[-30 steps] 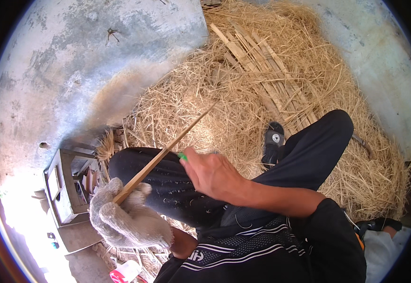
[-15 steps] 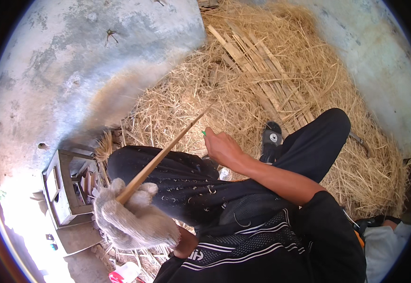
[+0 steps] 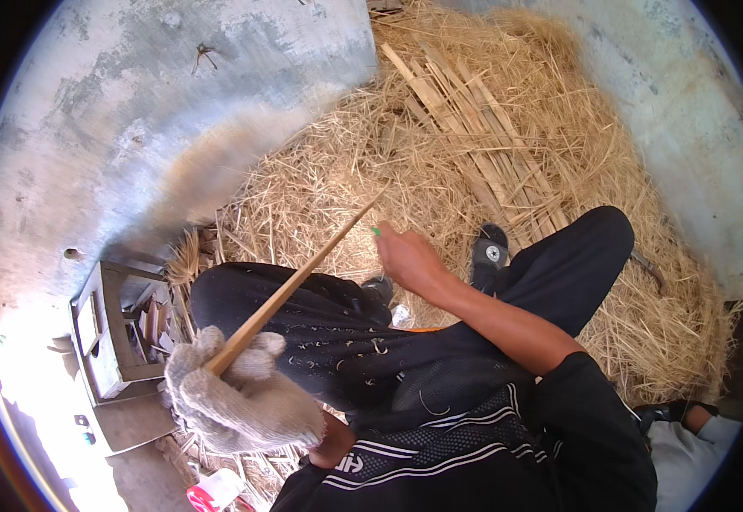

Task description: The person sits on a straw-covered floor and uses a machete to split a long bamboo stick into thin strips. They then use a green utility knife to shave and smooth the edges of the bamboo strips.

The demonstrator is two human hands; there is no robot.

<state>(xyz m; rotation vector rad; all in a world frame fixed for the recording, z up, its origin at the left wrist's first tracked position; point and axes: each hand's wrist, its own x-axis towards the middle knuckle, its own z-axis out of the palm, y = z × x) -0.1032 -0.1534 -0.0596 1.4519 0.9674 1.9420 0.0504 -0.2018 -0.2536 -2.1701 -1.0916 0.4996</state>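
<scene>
My left hand wears a pale knitted glove and is closed around the thick end of a long bamboo strip. The strip slants up and away to the right, over my left thigh, and tapers to a thin tip. Just right of its far part is my bare right hand, fingers curled. A small green piece pokes out by its thumb and forefinger; the rest is hidden in the fist, so its kind does not show. A gap separates this hand from the strip. Pale shavings dot my black trousers.
Split bamboo strips lie on a heap of straw-like shavings ahead, between walls. A wooden frame with scraps stands left, above a red and white container. A curved tool lies right; someone's pale clothing shows lower right.
My right hand has shifted slightly right, with the green piece still showing. The left hand keeps its hold on the bamboo strip, which stays at nearly the same slant.
</scene>
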